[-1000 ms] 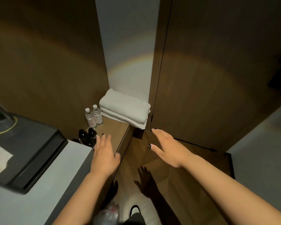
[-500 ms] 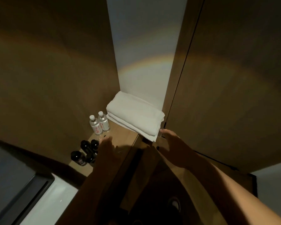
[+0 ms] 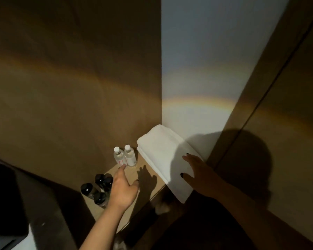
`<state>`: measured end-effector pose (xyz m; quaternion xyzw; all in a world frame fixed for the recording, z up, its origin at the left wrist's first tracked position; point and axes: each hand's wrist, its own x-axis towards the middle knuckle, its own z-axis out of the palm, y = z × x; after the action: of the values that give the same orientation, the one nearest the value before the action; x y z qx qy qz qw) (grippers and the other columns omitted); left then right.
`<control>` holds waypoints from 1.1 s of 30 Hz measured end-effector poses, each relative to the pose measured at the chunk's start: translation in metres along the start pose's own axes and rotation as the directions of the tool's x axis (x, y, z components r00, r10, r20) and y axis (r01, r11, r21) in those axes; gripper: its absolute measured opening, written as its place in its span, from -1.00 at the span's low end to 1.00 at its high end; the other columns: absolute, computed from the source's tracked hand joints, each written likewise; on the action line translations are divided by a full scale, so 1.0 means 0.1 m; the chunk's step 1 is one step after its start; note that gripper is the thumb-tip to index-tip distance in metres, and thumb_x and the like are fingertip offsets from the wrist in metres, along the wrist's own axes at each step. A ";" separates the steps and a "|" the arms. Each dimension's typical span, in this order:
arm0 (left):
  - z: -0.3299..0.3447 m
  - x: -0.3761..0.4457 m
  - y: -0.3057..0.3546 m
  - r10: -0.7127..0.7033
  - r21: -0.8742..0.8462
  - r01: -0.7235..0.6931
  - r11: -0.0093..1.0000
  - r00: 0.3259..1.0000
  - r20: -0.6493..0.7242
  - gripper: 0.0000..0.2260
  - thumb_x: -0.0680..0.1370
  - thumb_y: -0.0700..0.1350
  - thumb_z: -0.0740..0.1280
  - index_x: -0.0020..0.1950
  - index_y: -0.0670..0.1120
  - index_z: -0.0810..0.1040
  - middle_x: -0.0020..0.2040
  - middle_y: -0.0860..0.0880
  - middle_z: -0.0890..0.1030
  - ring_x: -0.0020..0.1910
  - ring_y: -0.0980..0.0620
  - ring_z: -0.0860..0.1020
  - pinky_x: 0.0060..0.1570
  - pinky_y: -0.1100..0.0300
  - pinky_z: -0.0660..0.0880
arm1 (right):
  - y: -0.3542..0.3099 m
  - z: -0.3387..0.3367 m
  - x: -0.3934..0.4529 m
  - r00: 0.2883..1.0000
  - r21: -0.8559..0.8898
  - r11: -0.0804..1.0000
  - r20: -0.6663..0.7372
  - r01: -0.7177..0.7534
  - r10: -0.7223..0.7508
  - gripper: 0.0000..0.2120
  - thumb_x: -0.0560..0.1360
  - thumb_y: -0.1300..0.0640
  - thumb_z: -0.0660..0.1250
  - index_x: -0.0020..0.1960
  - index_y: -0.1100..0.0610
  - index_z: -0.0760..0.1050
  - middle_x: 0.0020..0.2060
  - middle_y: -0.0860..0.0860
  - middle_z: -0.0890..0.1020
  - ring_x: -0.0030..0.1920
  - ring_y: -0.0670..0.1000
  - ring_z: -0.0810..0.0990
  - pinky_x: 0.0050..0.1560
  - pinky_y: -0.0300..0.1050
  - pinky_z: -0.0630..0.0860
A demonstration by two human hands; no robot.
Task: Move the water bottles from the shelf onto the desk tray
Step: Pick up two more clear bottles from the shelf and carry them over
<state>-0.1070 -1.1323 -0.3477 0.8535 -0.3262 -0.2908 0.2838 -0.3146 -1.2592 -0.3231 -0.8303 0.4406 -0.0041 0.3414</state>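
At far left a dark tray [image 3: 5, 204] is sitting low on the tabletop; dark-capped jars [image 3: 96, 190] are standing on the near end of the shelf [image 3: 145, 192]. The left hand [image 3: 122, 190] is reaching with its grip apart, a fingertip at the foot of the two bottles [image 3: 125, 156], which are standing touching against the wall, likely so one grasp takes both. The right hand [image 3: 197, 173], fingers spread, is hovering over the towels [image 3: 163, 152]; whether it is touching them, I cannot tell.

Both forearms bare to the frame edge; no sleeves, watch or bracelets visible. Left hand [image 3: 122, 191]: dark polish on the nails that show, thin dark ring-like band at the thumb. Right hand [image 3: 200, 175]: dark polish on fingertip and thumb nails; mostly in shadow.
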 end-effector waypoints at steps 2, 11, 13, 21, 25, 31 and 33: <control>0.05 0.10 0.03 -0.041 -0.027 0.041 0.999 0.999 -0.002 -0.32 0.51 -0.14 0.35 0.54 -0.10 0.07 0.51 -0.14 0.20 0.47 -0.14 0.23 0.43 0.00 0.23 | -0.04 -0.02 0.24 0.998 -0.011 0.999 0.053 0.033 -0.032 -0.41 0.58 -0.03 0.20 0.52 0.01 0.06 0.53 -0.02 0.08 0.52 0.00 0.08 0.45 -0.06 0.16; -0.10 1.00 -0.24 -0.207 -0.030 0.207 0.978 0.978 -0.011 -0.35 0.51 -0.19 0.33 0.53 -0.13 0.11 0.40 -0.16 0.33 0.32 -0.14 0.40 0.25 0.11 0.36 | -0.21 0.35 1.35 0.971 0.038 0.998 0.232 0.054 -0.061 -0.42 0.57 -0.02 0.22 0.51 0.01 0.08 0.52 -0.05 0.12 0.50 -0.04 0.12 0.43 -0.15 0.16; -0.13 1.26 -0.35 -0.241 -0.023 0.241 0.970 0.970 0.026 -0.35 0.51 -0.19 0.34 0.53 -0.10 0.11 0.44 -0.14 0.30 0.37 -0.13 0.36 0.30 0.09 0.33 | -0.24 0.47 1.57 0.971 0.077 0.997 0.238 0.015 -0.033 -0.43 0.56 0.01 0.24 0.51 0.01 0.11 0.51 -0.06 0.14 0.49 -0.05 0.15 0.41 -0.18 0.16; -0.11 2.21 -0.55 -0.143 0.033 0.145 0.989 0.988 -0.051 -0.65 0.53 -0.25 0.33 0.31 -0.16 0.43 0.16 -0.09 0.51 0.02 0.04 0.49 -0.15 0.44 0.31 | -0.31 0.79 2.55 0.978 0.153 0.987 0.205 -0.054 0.021 -0.46 0.56 0.02 0.25 0.48 0.05 0.17 0.47 -0.03 0.21 0.45 -0.04 0.23 0.27 -0.28 0.19; 0.02 2.63 -0.62 -0.106 -0.025 0.104 0.994 0.990 -0.096 -0.77 0.59 -0.22 0.26 0.11 0.10 0.37 -0.09 0.29 0.37 -0.22 0.31 0.38 -0.21 0.57 0.33 | -0.24 1.03 2.92 0.977 0.221 0.968 0.201 -0.116 0.071 -0.48 0.55 0.04 0.27 0.46 0.00 0.20 0.46 -0.02 0.23 0.43 -0.02 0.26 0.33 -0.16 0.29; 0.54 3.03 -1.17 -0.250 -0.099 0.240 0.966 0.962 -0.112 -0.55 0.62 -0.09 0.19 0.48 -0.15 0.20 0.45 -0.11 0.32 0.41 -0.04 0.32 0.32 0.24 0.22 | 0.01 1.47 3.39 0.954 0.243 0.961 0.295 -0.135 0.060 -0.52 0.54 0.06 0.29 0.42 0.02 0.27 0.43 0.00 0.30 0.40 -0.01 0.32 0.40 -0.04 0.32; 0.58 3.08 -1.19 -0.228 -0.113 0.213 0.971 0.963 -0.142 -0.55 0.62 -0.13 0.20 0.49 -0.16 0.20 0.45 -0.14 0.32 0.39 0.03 0.30 0.27 0.36 0.16 | 0.05 1.48 3.46 0.953 0.236 0.965 0.300 -0.114 0.040 -0.53 0.54 0.07 0.29 0.41 0.03 0.28 0.42 0.00 0.31 0.40 -0.01 0.32 0.41 -0.04 0.31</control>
<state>0.0901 -1.2973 -0.5626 0.8897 -0.1917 -0.2692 0.3149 -0.0614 -1.4317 -0.5412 -0.7539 0.4134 0.0767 0.5048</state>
